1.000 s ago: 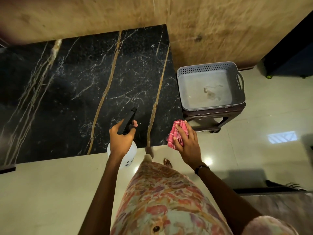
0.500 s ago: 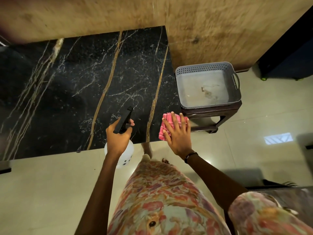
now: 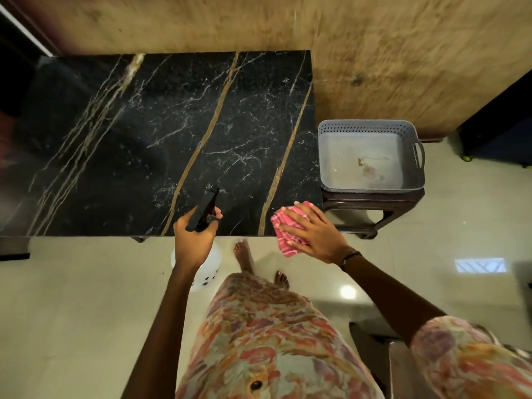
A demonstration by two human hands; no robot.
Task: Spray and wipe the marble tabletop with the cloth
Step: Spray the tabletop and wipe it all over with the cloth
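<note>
We see the pink cloth under our right hand, fingers spread flat across it, at the near right corner of the black marble bench. Just left of that hand, our left hand is wrapped around the spray bottle, black nozzle over the bench edge. Beyond the right hand, a grey basket sits on a dark stool.

home: marble table, tiled floor
</note>
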